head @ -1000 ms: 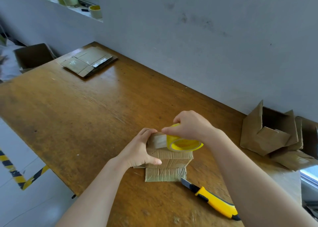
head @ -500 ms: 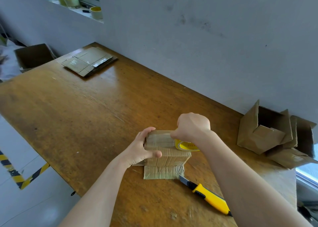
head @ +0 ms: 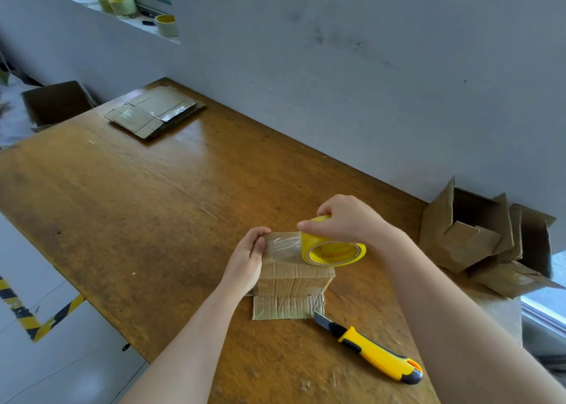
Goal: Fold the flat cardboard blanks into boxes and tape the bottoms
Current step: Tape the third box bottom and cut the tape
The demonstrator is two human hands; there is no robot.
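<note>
- Head view, hands: I count two, close together over the box. The right hand point(head: 346, 224) is curled round one yellow tape roll point(head: 333, 250), held tilted just above the box's top right edge.
- The left hand point(head: 248, 259) curls over the box's top left edge. Its fingers and thumb pinch the free end of one clear tape strip point(head: 283, 244), which stretches from there across the box top to the roll.
- One small cardboard box point(head: 294, 278) is in work. It stands on the wooden table point(head: 137, 219) near the front edge, with one flap point(head: 288, 307) lying flat on the wood towards me.
- One utility knife point(head: 373, 351), yellow and black, lies on the table right of that flap, its blade tip just beside the flap's corner.
- One stack of flat blanks point(head: 156, 114) sits at the far left end of the table, well apart from the hands. I cannot count the sheets.
- A pile of folded boxes point(head: 477, 235) leans against the wall at the right end. I make out at least two and cannot tell the exact number.
- One open carton point(head: 55, 101) stands beyond the table's far left corner.
- Three spare rolls point(head: 166, 25) stand on the window sill at top left.
- Writing: a ring of red print runs round the held roll's core, too small for me to read.
</note>
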